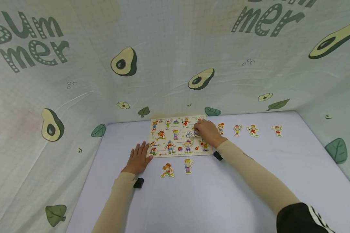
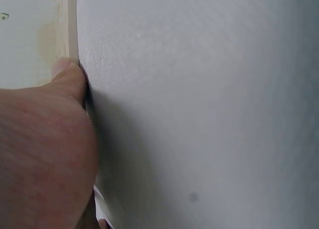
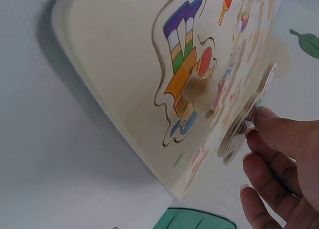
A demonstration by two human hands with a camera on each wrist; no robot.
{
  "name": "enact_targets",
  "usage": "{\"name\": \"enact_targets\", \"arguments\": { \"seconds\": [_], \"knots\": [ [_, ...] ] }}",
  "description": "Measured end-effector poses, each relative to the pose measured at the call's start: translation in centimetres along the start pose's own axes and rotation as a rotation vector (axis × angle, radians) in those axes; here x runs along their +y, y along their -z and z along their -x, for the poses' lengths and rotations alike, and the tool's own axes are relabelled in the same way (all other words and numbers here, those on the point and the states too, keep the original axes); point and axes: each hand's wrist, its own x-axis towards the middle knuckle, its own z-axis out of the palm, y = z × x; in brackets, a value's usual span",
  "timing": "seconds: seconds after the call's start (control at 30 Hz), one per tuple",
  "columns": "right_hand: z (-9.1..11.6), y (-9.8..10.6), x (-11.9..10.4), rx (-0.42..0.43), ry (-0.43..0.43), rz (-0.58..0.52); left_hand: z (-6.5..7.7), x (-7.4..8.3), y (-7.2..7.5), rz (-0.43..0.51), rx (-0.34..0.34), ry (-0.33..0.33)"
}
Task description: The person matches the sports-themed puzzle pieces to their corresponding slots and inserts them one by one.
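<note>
A wooden puzzle board (image 1: 168, 136) with colourful sports figures lies flat on the table. My left hand (image 1: 137, 160) rests at its left edge, fingers spread and straight. In the left wrist view the thumb (image 2: 70, 82) touches the board's side. Above the right part of the board, by the bicycle picture (image 1: 191, 133), is my right hand (image 1: 208, 132). The right wrist view shows its thumb and index finger pinching a thin wooden puzzle piece (image 3: 249, 112), tilted and seen nearly edge-on, so its picture is mostly hidden. A figure piece (image 3: 182, 64) sits in its recess nearby.
Below the board lie a runner piece (image 1: 167, 170) and a baseball player piece (image 1: 188, 166). Several more figure pieces, such as one in red (image 1: 252, 130), lie in a row to the right. A printed cloth (image 1: 163, 48) hangs behind the white table (image 1: 175, 200).
</note>
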Motion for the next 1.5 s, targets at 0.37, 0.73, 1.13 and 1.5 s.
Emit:
{"name": "enact_targets", "arguments": {
  "seconds": [0.37, 0.73, 1.13, 1.5],
  "knots": [
    [-1.2, -1.1, -0.1, -0.065, -0.011, 0.001, 0.1, -0.2, -0.3, -0.004, 0.023, -0.022],
    [-2.1, -1.5, -0.7, -0.126, -0.030, 0.015, 0.0, -0.3, -0.5, -0.023, 0.005, -0.003],
    [-2.7, -1.8, -0.9, -0.128, -0.031, 0.047, 0.0, -0.3, -0.4, -0.016, 0.022, -0.014],
    [-2.8, -2.0, -0.8, -0.125, -0.019, 0.026, -0.1, -0.4, -0.3, -0.019, 0.022, -0.018]
  ]
}}
